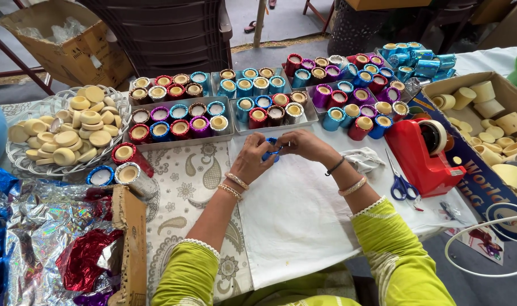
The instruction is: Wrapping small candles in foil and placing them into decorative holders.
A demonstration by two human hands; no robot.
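Note:
My left hand [250, 160] and my right hand [302, 145] meet over the white cloth [292, 215], both closed around a small cup wrapped in blue foil [271, 150]. The fingers hide most of it. Just beyond my hands, metal trays [231, 134] hold rows of finished foil-wrapped cups in red, blue, purple and silver. Both wrists wear bangles, and the sleeves are lime green.
A red tape dispenser [425, 150] and blue-handled scissors [402, 182] lie to the right. A cardboard box of plain cream cups [496, 122] stands far right. At left sit a wire basket of cream discs [66, 133] and a box of crumpled coloured foil [54, 243].

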